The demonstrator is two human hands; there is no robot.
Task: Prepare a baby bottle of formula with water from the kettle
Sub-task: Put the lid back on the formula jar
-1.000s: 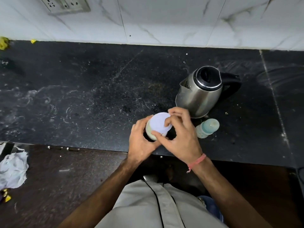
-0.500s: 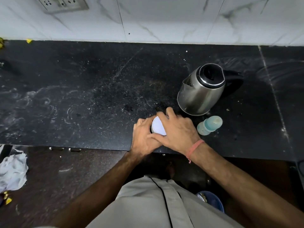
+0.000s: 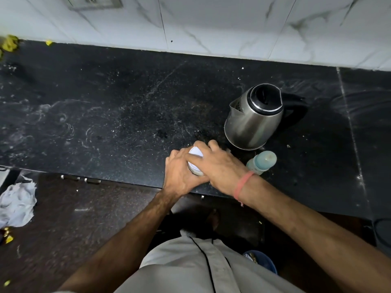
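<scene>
- The left hand (image 3: 182, 174) wraps around the side of a small round container (image 3: 194, 166), fingers curled about its wall, at about 6 o'clock from the middle of the counter.
- The right hand (image 3: 220, 163) lies over the container's white lid (image 3: 195, 152), fingers curled down across the top and far edge; only a crescent of the lid shows between the two hands.
- The container stands on the black stone counter (image 3: 127, 115) close to its near edge; how much is inside cannot be told.
- A pink band (image 3: 243, 183) circles the right wrist.
- The steel kettle (image 3: 254, 121) stands upright at about 1 o'clock from the hands, black lid closed, spout towards 10 o'clock and its handle towards 3 o'clock.
- The baby bottle (image 3: 262, 162) stands just beside the kettle's base, at 3 o'clock from the hands, with a pale teal cap on; it is near the right wrist but apart from it.
- A white marble-patterned wall (image 3: 211, 22) runs along the counter's far edge, with a socket plate (image 3: 93, 2) at 11 o'clock.
- Crumpled white paper (image 3: 17, 204) lies at 8 o'clock below the counter edge, with small yellow scraps (image 3: 9, 42) at the far left corner.
- A blue tub (image 3: 262, 261) peeks out by the person's light shirt (image 3: 190, 269) at 5 o'clock.
</scene>
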